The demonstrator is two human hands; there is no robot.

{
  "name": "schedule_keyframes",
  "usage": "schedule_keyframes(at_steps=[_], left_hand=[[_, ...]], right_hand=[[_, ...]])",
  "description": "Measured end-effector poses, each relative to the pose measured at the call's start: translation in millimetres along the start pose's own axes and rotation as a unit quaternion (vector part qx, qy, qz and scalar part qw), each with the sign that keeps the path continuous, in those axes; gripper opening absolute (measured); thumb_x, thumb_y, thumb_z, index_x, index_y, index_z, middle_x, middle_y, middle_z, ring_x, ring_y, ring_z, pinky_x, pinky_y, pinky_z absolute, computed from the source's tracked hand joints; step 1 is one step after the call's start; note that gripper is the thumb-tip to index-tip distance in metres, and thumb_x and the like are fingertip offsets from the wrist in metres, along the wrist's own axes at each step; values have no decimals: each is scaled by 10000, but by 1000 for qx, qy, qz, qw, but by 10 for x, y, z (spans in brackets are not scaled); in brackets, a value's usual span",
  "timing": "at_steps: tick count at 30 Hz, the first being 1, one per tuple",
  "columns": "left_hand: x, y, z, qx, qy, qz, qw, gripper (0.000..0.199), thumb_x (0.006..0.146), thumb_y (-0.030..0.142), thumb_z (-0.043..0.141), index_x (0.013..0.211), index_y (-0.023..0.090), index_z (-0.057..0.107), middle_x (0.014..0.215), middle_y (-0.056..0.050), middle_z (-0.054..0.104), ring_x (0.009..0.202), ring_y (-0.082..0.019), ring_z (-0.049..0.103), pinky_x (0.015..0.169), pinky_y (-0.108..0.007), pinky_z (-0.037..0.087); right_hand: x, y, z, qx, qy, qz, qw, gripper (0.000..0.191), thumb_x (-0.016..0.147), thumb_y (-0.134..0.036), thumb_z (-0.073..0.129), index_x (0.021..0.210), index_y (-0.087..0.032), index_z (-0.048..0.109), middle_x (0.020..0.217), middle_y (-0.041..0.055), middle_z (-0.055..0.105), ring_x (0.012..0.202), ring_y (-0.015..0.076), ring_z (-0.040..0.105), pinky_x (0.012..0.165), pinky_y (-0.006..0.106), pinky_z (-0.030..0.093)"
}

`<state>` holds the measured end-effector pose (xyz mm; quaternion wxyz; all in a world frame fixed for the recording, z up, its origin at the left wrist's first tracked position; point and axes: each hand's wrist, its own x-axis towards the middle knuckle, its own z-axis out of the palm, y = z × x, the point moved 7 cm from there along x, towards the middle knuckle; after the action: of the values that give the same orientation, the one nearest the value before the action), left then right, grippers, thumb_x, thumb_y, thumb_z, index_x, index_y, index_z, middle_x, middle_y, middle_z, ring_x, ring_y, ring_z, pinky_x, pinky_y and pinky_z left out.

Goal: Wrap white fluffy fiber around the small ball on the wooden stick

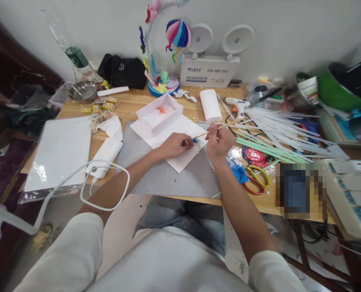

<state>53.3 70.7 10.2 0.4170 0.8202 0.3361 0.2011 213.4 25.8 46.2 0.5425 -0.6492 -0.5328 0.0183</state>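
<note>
My right hand (220,140) is closed round a thin wooden stick (201,134), which slants down leftward to my left fingertips. My left hand (179,145) is pinched at a small blue piece (195,140), close to the stick's lower end. Both hands are over a white sheet (180,164) that lies on a grey cutting mat (150,178). On the sheet's far part stands an open white box (147,123), with a small orange shape (161,109) inside on a whitish layer.
Behind the box stands a colourful pipe-cleaner decoration (164,83). To the right lie a glue gun (238,106), white pipe cleaners (274,125), green strips (268,148) and scissors (256,180). A white power bank (104,157) with a looping cable (127,186) crosses near my left forearm.
</note>
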Motion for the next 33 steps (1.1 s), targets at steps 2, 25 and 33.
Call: schedule_keyframes(at_steps=[2, 25, 33], left_hand=[[43, -17, 5, 26, 36, -2, 999, 130, 860, 162, 648, 905, 192, 766, 924, -54, 770, 772, -167, 676, 750, -294, 519], [164, -185, 13, 12, 166, -106, 980, 89, 837, 212, 683, 834, 185, 768, 853, -24, 764, 761, -148, 647, 715, -281, 448], [177, -233, 21, -6, 167, -127, 978, 83, 838, 234, 686, 830, 188, 755, 832, -13, 762, 740, -140, 643, 684, -274, 434]], right_hand=[[3, -2, -3, 0, 0, 3, 1000, 531, 1002, -576, 416, 698, -207, 646, 512, -3, 592, 522, 130, 562, 620, 288, 416], [-53, -217, -105, -57, 41, -134, 989, 498, 1022, -458, 400, 612, -226, 562, 511, 7, 567, 526, 134, 524, 586, 304, 369], [-69, -213, -36, -75, 17, -151, 986, 445, 1016, -426, 418, 645, -228, 563, 547, 13, 603, 560, 139, 543, 613, 303, 369]])
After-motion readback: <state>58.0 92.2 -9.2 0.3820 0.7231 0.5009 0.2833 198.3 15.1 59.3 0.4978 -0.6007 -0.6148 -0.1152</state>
